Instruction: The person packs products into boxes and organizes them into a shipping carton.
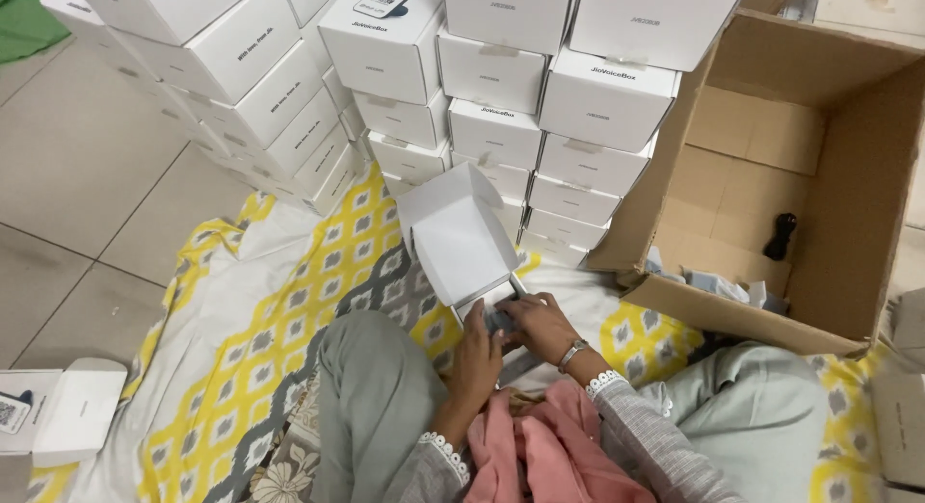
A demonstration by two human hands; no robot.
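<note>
A small white box [461, 241] sits open on my lap, its lid tipped up and away from me. My left hand [479, 360] grips the box's near edge. My right hand [536, 326], with a bracelet on the wrist, reaches into the box and presses on a grey item [497, 319] inside. Both hands touch the box, and most of what it holds is hidden by my fingers.
Stacks of shut white boxes [496, 127] stand ahead. A big open cardboard carton [771, 175] at the right holds a black cable [780, 236] and bits of wrapping. Another open white box [58, 411] lies at the left on the tiled floor. A yellow patterned sheet [270, 358] lies beneath me.
</note>
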